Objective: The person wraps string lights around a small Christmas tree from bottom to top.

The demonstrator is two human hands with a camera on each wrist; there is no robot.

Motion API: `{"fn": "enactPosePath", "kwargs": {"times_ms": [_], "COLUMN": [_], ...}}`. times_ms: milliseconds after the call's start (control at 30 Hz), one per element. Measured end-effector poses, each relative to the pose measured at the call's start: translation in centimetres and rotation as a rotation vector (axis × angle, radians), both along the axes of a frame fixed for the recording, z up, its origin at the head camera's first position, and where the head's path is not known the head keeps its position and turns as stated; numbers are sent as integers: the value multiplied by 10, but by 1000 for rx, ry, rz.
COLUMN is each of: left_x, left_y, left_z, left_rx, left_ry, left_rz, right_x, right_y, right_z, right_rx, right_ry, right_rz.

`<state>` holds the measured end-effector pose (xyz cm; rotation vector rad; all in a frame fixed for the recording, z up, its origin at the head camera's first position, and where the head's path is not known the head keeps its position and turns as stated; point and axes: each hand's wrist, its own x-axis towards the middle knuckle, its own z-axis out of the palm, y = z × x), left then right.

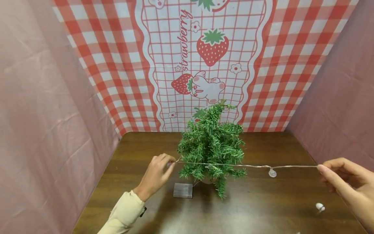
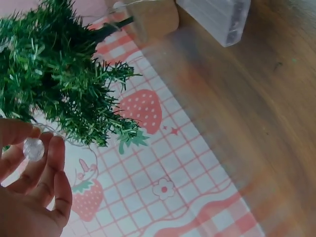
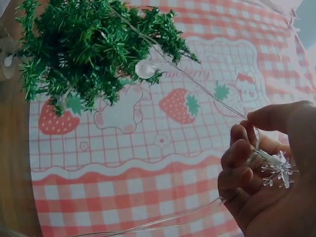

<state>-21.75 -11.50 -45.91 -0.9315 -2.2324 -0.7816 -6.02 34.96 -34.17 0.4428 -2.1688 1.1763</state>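
The fingers of the person's left hand [image 1: 157, 172] pinch a thin, clear string of lights [image 1: 251, 166], and the fingers of the right hand [image 1: 352, 182] pinch the same string farther along. The string is pulled straight between them, across the front of the tree. Behind everything hangs a big red-and-white checked cloth [image 1: 117, 42] with strawberries on it. Plain pink cloth [image 1: 43, 97] hangs at the sides. Below is a shiny brown wooden table [image 1: 263, 208]. A bushy green make-believe tree [image 1: 213, 143] stands on it, between the hands, on a round tan base [image 2: 153, 19]. A puffy cream sleeve [image 1: 125, 208] covers the left arm. A flat, see-through grey box [image 1: 182, 190] lies on the table beside the tree's base. One round, clear bulb [image 1: 272, 172] hangs from the string, nearer the right hand. A tiny, clear, spiky snowflake [image 3: 278, 169] sits by the right palm.
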Motion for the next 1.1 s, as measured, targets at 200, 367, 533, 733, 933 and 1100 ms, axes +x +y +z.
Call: {"fn": "enactPosePath", "kwargs": {"times_ms": [200, 367, 533, 733, 933, 1100], "left_x": [8, 11, 16, 16, 19, 21], "left_y": [-2, -8, -8, -14, -27, -25], "left_z": [-10, -12, -8, -4, -15, -23], "left_rx": [-80, -43, 41, 190, 222, 153], "left_ry": [61, 91, 137, 153, 213, 228], "left_rz": [24, 34, 33, 71, 106, 78], "right_x": [2, -1, -1, 5, 10, 14], "right_y": [14, 19, 20, 6, 5, 26], "right_z": [-16, -22, -21, -20, -31, -48], "right_rx": [-133, -374, -398, -294, -180, 30], "right_ry": [12, 14, 11, 27, -9, -155], "right_rz": [374, 716, 803, 714, 770, 563]}}
